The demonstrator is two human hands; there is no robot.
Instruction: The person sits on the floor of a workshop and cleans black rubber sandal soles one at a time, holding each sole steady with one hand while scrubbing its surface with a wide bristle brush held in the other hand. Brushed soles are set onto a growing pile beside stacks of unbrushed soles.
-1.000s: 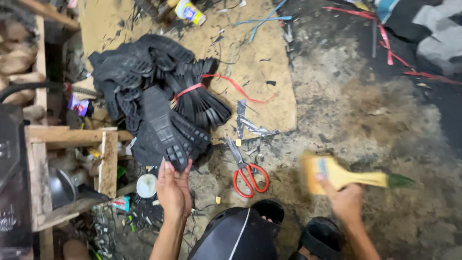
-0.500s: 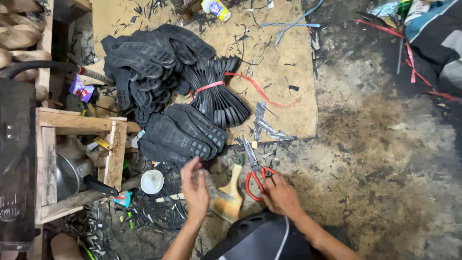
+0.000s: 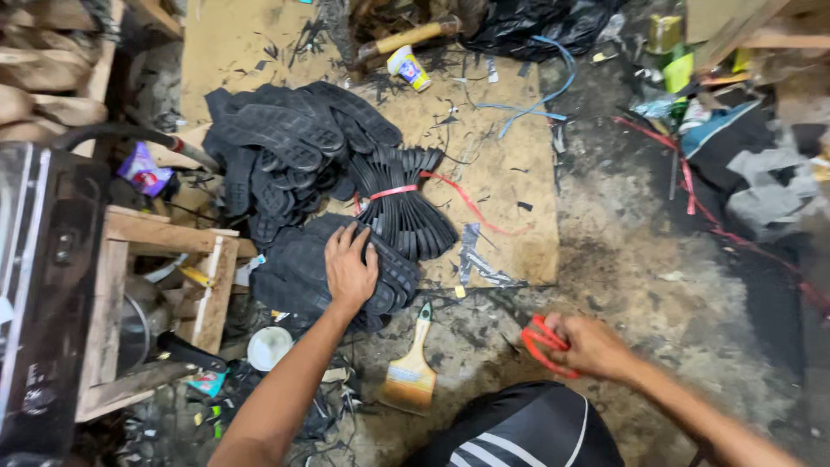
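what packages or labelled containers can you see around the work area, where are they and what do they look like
Small cup: top of the board, lying tilted, white with blue and yellow label.
Purple sachet: left, beside the wooden frame, crumpled, purple and white.
Green-yellow cartons: top right among clutter, boxy.
Small packet: lower left floor, teal with red.

Left hand point(image 3: 349, 270) on soles point(image 3: 298, 277); brush point(image 3: 411, 372) right; scissors point(image 3: 545, 343) farther right

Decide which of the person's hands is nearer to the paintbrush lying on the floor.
Left. The left hand rests on the black rubber soles just above-left of the paintbrush; the right hand, gripping red scissors, is farther right.
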